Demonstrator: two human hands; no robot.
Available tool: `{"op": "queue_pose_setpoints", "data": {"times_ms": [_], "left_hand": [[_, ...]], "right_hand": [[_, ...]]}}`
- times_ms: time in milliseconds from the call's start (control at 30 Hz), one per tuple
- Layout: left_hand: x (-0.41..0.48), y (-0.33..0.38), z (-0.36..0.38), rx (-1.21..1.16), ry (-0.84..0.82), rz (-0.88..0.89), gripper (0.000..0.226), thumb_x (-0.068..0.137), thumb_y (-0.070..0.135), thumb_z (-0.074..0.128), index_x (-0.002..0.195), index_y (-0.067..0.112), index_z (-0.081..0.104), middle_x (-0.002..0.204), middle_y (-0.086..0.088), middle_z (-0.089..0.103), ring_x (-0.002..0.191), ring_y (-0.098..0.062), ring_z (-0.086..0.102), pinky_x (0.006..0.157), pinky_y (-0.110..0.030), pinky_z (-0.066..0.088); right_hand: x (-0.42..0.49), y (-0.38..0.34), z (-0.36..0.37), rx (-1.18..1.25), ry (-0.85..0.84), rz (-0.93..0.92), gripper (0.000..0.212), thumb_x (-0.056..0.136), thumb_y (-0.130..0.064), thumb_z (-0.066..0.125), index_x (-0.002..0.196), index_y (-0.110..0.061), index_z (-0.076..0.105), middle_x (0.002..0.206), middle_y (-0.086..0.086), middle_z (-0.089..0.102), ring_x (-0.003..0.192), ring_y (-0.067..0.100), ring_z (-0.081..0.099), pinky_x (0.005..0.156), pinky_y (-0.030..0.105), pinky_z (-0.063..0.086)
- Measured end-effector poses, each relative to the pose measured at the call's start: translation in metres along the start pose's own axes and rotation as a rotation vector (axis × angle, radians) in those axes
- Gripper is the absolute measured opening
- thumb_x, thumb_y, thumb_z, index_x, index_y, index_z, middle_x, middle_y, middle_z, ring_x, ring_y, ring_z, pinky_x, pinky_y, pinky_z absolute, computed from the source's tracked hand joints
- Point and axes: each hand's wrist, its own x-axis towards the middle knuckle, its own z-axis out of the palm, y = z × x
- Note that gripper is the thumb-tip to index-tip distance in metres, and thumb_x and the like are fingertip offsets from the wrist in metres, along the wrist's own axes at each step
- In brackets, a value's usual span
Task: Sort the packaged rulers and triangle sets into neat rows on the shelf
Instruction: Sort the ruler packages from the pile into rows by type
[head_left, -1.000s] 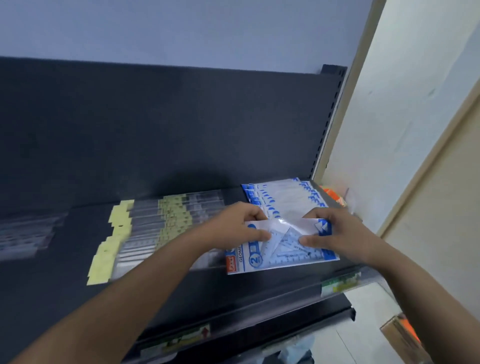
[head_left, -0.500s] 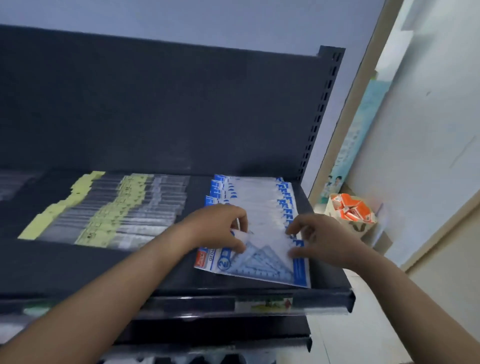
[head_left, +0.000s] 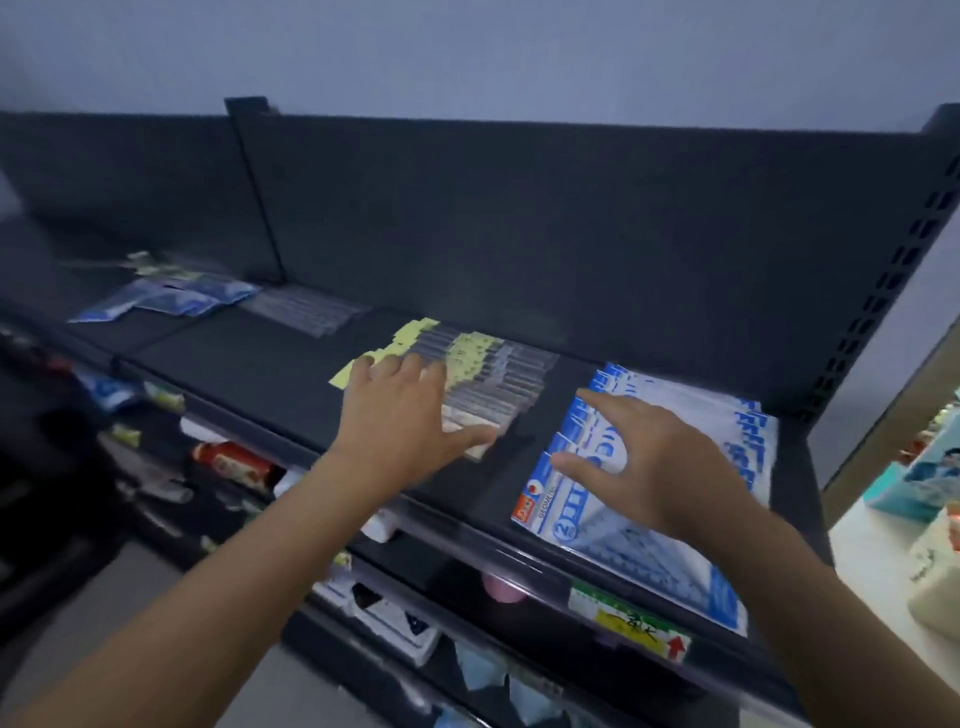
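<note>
I'm pressing my left hand (head_left: 402, 421), fingers (head_left: 395, 379) spread flat, on the rulers (head_left: 501, 384) lying crosswise beneath it; my right hand (head_left: 667, 462), fingers splayed, is hovering over the triangle sets (head_left: 670, 564).

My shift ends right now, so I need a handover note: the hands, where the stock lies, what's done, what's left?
Left hand: open, flat on the ruler packs, mid shelf.
Right hand: open, fingers spread over the triangle sets, holding nothing.
Done: triangle sets overlap in a row at the shelf's right end; rulers lie in a row beside them, apart.
Left: square up the rulers; the blue packs and clear packs farther left look loose.
</note>
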Motion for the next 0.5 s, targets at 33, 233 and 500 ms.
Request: {"op": "queue_pose_setpoints", "data": {"times_ms": [33, 233, 500], "left_hand": [[-0.004, -0.015, -0.001, -0.001, -0.005, -0.067, 0.110, 0.062, 0.092, 0.006, 0.137, 0.020, 0.043, 0.138, -0.002, 0.051, 0.127, -0.025, 0.046, 0.104, -0.042, 0.031], [-0.025, -0.127, 0.007, 0.003, -0.085, -0.266, 0.117, 0.064, 0.092, 0.003, 0.146, 0.015, 0.032, 0.146, -0.009, 0.043, 0.133, -0.030, 0.040, 0.104, -0.045, 0.032], [-0.040, -0.280, 0.041, -0.003, -0.060, -0.410, 0.112, 0.061, 0.093, 0.003, 0.132, 0.016, 0.043, 0.137, -0.006, 0.050, 0.130, -0.028, 0.041, 0.102, -0.043, 0.033]], "right_hand": [[0.007, -0.014, 0.006, 0.006, -0.027, -0.010, 0.079, 0.079, -0.071, 0.047, 0.146, -0.034, 0.028, 0.149, -0.010, 0.037, 0.134, 0.013, 0.036, 0.106, 0.028, 0.030], [0.063, -0.115, 0.043, 0.048, -0.094, -0.136, 0.083, 0.079, -0.075, 0.035, 0.148, -0.031, 0.021, 0.155, -0.003, 0.024, 0.140, 0.020, 0.027, 0.111, 0.041, 0.032], [0.133, -0.259, 0.098, 0.192, -0.072, -0.261, 0.068, 0.087, -0.066, 0.036, 0.147, -0.035, 0.024, 0.155, -0.010, 0.024, 0.138, 0.015, 0.032, 0.109, 0.042, 0.035]]}}
